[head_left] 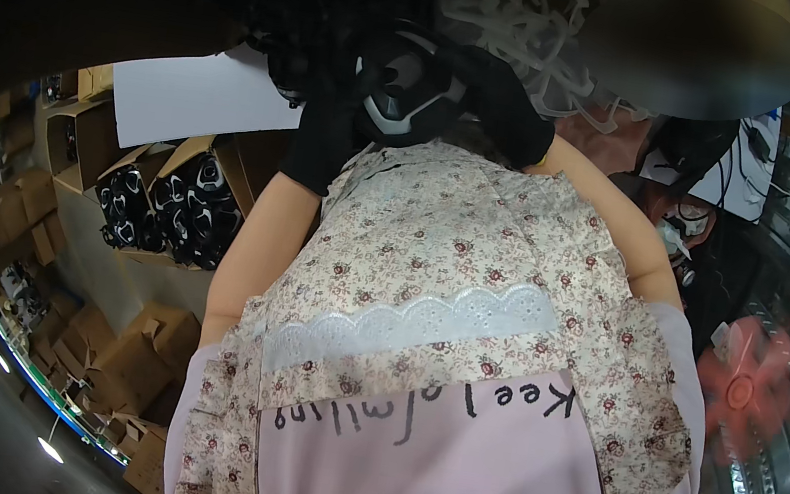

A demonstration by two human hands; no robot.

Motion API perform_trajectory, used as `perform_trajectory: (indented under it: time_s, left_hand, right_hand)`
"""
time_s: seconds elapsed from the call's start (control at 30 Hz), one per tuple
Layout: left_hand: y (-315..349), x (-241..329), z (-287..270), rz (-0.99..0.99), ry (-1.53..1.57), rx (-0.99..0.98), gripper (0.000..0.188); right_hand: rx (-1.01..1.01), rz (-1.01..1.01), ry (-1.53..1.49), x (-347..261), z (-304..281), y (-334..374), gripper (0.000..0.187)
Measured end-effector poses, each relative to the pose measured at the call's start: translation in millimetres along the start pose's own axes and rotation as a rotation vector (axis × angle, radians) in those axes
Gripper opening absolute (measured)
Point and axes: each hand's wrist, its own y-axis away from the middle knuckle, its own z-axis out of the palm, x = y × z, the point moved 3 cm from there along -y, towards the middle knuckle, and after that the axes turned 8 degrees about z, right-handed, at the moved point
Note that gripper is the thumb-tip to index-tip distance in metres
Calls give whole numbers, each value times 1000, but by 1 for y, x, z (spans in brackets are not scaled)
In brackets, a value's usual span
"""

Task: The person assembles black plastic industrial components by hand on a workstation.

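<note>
Both my hands wear black gloves and are together at the top middle. Between them is a rounded black plastic part [402,91] with a silver-grey V-shaped trim; I cannot tell its exact kind. My left hand [323,131] grips its left side, fingers mostly lost against dark things behind. Along its upper right edge, my right hand [499,98] is closed on the part. The part is just beyond the flowered apron [459,226] on my body. A dark heap of black parts [291,15] lies beyond my left hand, hard to make out.
Translucent white strips [524,12] lie tangled beyond my right hand. Above them is a blurred round disc [695,52]. A white sheet [196,96] is at left, near cartons of black-and-silver parts [195,199]. Black cables [730,163] and a red fan [743,392] are at right.
</note>
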Motion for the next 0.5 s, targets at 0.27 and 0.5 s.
perform_trajectory:
  time_s: [0.27,0.5]
  left_hand:
    - [8,18,18,86,-389,-409,51]
    - [27,5,16,217,-582,-304,43]
  right_hand:
    - [-184,-163,239,-64,7,-23,58]
    - [-133,-112,443,-69,12,-16,50]
